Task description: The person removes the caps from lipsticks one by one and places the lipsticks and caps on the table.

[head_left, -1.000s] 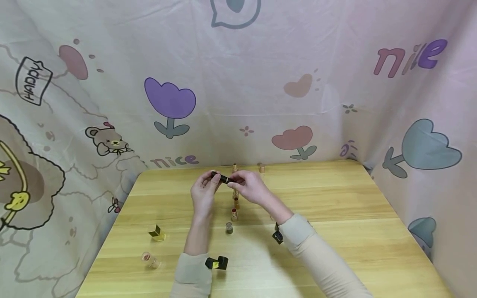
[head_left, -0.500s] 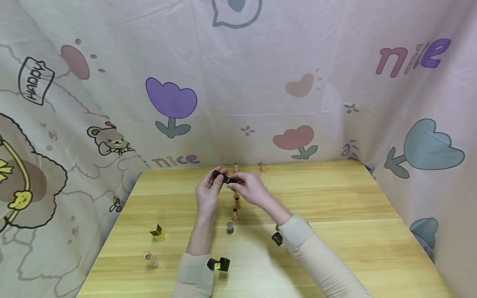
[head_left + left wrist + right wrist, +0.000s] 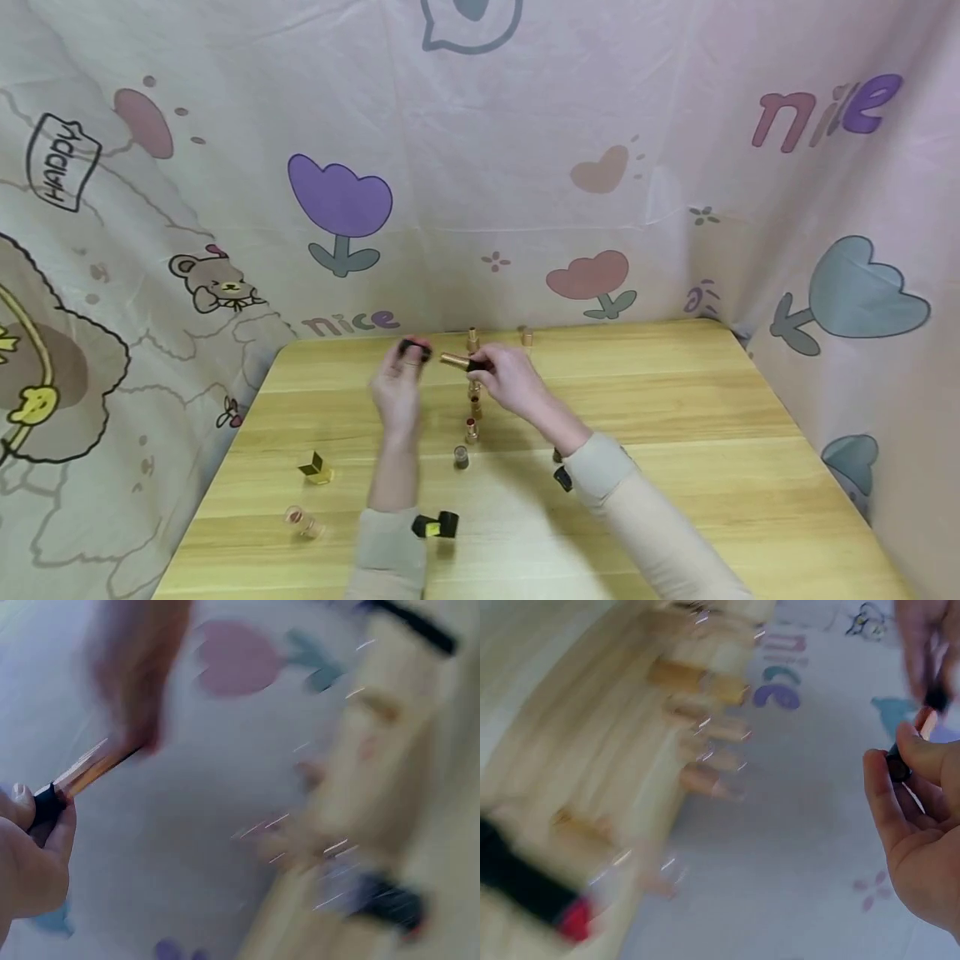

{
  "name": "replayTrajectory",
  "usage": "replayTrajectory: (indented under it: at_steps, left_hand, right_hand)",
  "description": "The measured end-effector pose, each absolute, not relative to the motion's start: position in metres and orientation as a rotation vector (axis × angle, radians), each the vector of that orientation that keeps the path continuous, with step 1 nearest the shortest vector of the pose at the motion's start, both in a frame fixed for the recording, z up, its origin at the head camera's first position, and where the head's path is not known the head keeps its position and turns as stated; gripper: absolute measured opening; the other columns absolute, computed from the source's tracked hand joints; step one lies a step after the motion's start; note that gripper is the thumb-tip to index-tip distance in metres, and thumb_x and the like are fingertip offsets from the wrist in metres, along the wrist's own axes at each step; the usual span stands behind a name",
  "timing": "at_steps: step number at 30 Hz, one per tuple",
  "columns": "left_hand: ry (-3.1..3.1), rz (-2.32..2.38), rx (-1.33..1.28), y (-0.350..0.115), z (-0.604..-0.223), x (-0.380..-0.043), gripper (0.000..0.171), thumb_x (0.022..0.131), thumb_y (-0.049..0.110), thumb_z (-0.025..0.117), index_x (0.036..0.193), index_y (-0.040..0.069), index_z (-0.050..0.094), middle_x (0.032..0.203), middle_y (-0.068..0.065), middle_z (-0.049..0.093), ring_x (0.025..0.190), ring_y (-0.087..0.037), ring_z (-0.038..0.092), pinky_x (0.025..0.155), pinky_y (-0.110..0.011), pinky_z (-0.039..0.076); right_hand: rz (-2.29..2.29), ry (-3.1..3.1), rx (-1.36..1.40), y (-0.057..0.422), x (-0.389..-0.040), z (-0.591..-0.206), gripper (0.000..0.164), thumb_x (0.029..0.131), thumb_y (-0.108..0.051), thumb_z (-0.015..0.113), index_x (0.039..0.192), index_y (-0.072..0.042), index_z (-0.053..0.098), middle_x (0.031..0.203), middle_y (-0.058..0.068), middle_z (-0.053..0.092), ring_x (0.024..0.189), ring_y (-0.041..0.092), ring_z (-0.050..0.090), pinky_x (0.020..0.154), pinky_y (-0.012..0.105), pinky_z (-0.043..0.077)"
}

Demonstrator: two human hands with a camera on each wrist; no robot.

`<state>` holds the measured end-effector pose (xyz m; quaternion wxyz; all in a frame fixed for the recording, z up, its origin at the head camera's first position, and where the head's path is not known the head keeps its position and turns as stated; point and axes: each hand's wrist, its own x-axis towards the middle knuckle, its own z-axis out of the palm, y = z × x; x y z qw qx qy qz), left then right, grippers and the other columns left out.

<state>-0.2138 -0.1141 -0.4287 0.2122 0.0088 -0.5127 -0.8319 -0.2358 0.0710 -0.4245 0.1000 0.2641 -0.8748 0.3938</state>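
Above the far middle of the table, my right hand (image 3: 513,379) pinches the black base of a lipstick (image 3: 454,360). Its gold tube points left, bare of any cap. My left hand (image 3: 397,396) grips a black lipstick cap (image 3: 414,350), with a small gap between cap and tube. In the left wrist view the lipstick (image 3: 94,769) shows its gold tube beyond the right thumb (image 3: 22,802), while the left hand (image 3: 139,675) is blurred. The right wrist view has the black cap (image 3: 936,697) in the left fingers, above the right hand (image 3: 930,840).
Below the hands a row of upright lipsticks (image 3: 472,431) runs toward a small grey container (image 3: 461,457). A gold-coloured cosmetic (image 3: 317,468) and a clear pinkish tube (image 3: 302,522) stand at left. A rose-gold piece (image 3: 527,337) is near the back edge.
My left hand has drawn the black cap off to the left, baring the gold tube of the lipstick. My right hand stays almost in place, still holding the base.
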Motion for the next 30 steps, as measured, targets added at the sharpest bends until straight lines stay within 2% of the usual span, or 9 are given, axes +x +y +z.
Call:
replayTrajectory:
  at_steps: [4,7,9,18,27,30]
  left_hand:
    - [-1.381,-2.223,0.069,-0.133,-0.418,-0.215,0.035,0.1,0.009,0.067,0.126,-0.014,0.064,0.102,-0.004,0.078,0.103,-0.016,0.074,0.101,-0.028,0.057]
    - [-1.432,-2.228,0.052,-0.134,-0.417,-0.215,0.042,0.099,0.008,0.066,0.128,-0.02,0.058,0.099,-0.001,0.078,0.103,-0.015,0.075,0.101,-0.031,0.057]
    - [-1.446,-2.247,0.057,-0.133,-0.419,-0.214,0.042,0.099,0.007,0.067,0.128,-0.021,0.058,0.098,-0.001,0.078,0.102,-0.015,0.075,0.1,-0.031,0.057]
    - [-1.573,-2.193,0.068,-0.128,-0.428,-0.208,0.035,0.097,0.005,0.07,0.126,-0.015,0.065,0.105,-0.01,0.079,0.099,-0.013,0.076,0.098,-0.029,0.059]
    - [-1.818,-2.101,0.038,-0.127,-0.437,-0.199,0.031,0.094,0.004,0.075,0.122,-0.009,0.069,0.111,-0.018,0.077,0.098,-0.008,0.075,0.097,-0.025,0.058]
    - [-1.905,-2.055,-0.003,-0.128,-0.441,-0.195,0.029,0.092,0.004,0.077,0.119,-0.006,0.07,0.113,-0.02,0.076,0.099,-0.009,0.074,0.095,-0.025,0.059]
  right_hand:
    - [1.23,-2.593,0.637,0.088,-0.235,-0.428,0.015,0.089,-0.005,0.08,0.103,-0.001,0.074,0.096,0.01,0.076,0.081,0.02,0.072,0.071,0.024,0.063]
    - [1.298,-2.564,0.611,0.097,-0.234,-0.429,0.016,0.088,-0.004,0.081,0.102,-0.001,0.073,0.095,0.011,0.076,0.081,0.02,0.073,0.07,0.023,0.063]
    - [1.315,-2.544,0.641,0.1,-0.234,-0.429,0.018,0.089,-0.004,0.081,0.104,0.001,0.073,0.097,0.012,0.076,0.082,0.02,0.073,0.071,0.022,0.063]
    - [1.517,-2.473,0.593,0.105,-0.222,-0.437,0.017,0.091,-0.006,0.08,0.107,-0.002,0.075,0.099,0.01,0.075,0.082,0.016,0.073,0.071,0.022,0.063]
    - [1.657,-2.354,0.485,0.116,-0.206,-0.445,0.025,0.091,-0.008,0.08,0.115,-0.003,0.074,0.102,0.008,0.074,0.091,0.019,0.072,0.084,0.023,0.063]
    - [1.712,-2.336,0.414,0.12,-0.2,-0.447,0.028,0.092,-0.011,0.079,0.118,-0.002,0.074,0.104,0.009,0.075,0.092,0.022,0.073,0.074,0.027,0.065]
